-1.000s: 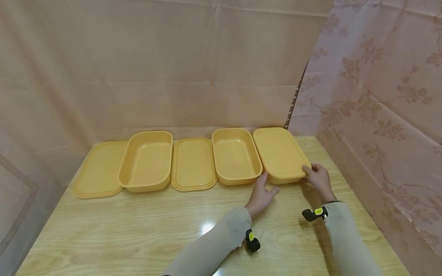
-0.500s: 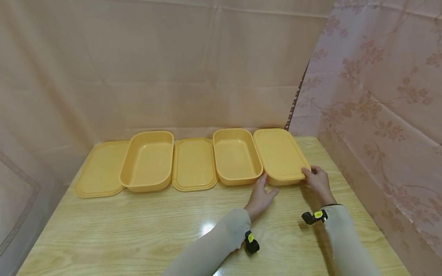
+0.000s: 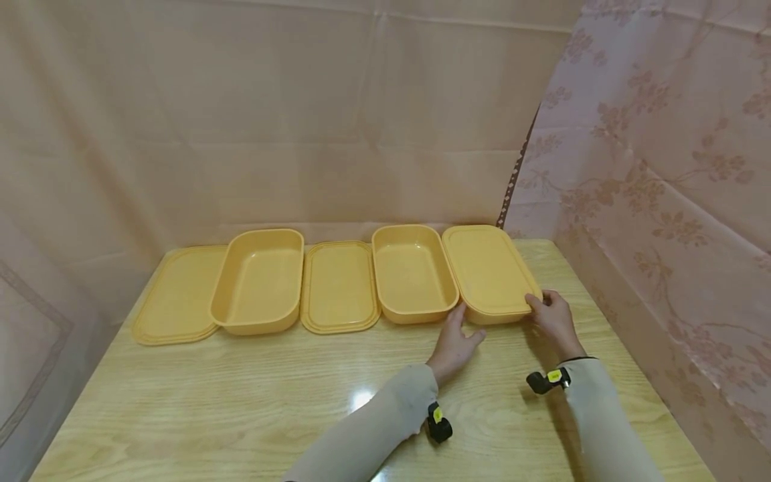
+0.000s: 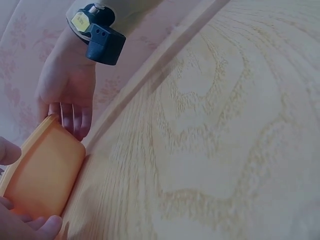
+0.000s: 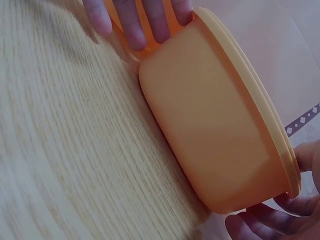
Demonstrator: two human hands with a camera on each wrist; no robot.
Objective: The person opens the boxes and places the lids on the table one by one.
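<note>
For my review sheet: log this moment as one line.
left hand: touches lidded box near corner | right hand: grips its right corner | open boxes, loose lids: in row, untouched

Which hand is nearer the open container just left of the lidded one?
Left. The left hand rests at the near left corner of the lidded container, right beside the open container. The right hand grips the lidded container's far right corner.

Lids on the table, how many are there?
3: one lid at far left, one between the open boxes, one on the rightmost box, held by both hands.
</note>
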